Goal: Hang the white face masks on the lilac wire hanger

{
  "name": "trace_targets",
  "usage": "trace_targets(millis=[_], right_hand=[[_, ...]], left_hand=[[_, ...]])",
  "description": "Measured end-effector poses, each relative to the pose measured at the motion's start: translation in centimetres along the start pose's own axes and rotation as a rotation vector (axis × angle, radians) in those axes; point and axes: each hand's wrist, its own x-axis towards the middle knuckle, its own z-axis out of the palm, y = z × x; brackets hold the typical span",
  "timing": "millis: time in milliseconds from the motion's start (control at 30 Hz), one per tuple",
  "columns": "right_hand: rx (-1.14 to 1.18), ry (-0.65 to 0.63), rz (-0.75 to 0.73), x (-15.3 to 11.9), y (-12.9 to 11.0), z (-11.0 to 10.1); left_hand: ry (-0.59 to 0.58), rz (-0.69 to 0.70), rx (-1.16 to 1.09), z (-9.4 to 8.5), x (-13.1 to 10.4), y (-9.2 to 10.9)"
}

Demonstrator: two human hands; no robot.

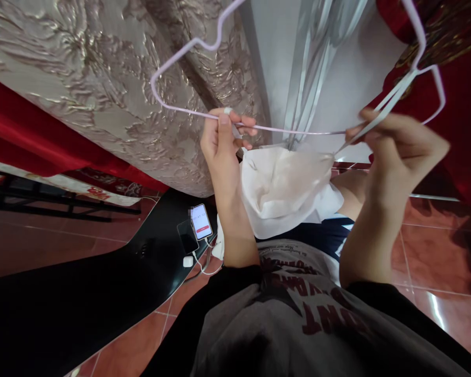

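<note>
A lilac wire clothes hanger [310,132] spans the view in front of me, its long bar toward my body. My left hand [224,137] pinches that bar between thumb and fingers, left of its middle; a small white patch shows on one finger. Close to the bar's right part, my right hand [400,141] is closed on a thin whitish strap [394,99], partly smeared by motion. The strap runs up to the hanger's right notch and down toward a white cloth piece [286,183], which lies rumpled over my lap. Its full shape cannot be made out.
Two phones [201,222] with white cables and a small white case [188,261] lie on a black bench [82,293] at left. Embossed beige fabric [102,94] and red cloth hang ahead. Metal rods [306,68] stand by the grey wall. Red tiles cover the floor.
</note>
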Motion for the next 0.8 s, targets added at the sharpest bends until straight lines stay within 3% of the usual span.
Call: trace_targets(millis=[133, 233, 333, 467, 533, 667, 733, 800], right_hand=[[0.02, 0.102, -0.208, 4.4, 1.5, -0.6], [-0.031, 0.277, -0.346, 6.1, 3.8, -2.1], [-0.071, 0.495, -0.438, 5.2, 4.5, -2.9], [0.021, 0.597, -0.467, 2.6, 1.9, -1.3], [-0.06, 0.406, -0.364, 1.6, 0.4, 0.0], [-0.269, -0.294, -0.147, 0.5, -0.3, 1.3], [-0.312, -0.426, -0.087, 0.1, 0.4, 1.2], [-0.328, -0.443, -0.061, -0.3, 1.0, 0.9]], left_hand=[[-0.006, -0.016, 0.017, 0.1, -0.1, 0.2], [-0.01, -0.016, 0.013, 0.2, -0.4, 0.3], [-0.025, -0.011, -0.016, 0.1, -0.6, 0.2], [-0.065, -0.017, 0.005, 0.3, -1.1, 0.0], [-0.076, -0.033, 0.023, 0.5, -1.4, -0.2], [-0.085, -0.007, 0.059, 0.4, -1.6, -0.2], [-0.082, -0.015, 0.037, -0.2, -1.3, -0.1], [-0.012, -0.005, -0.002, -1.0, -1.0, 0.3]])
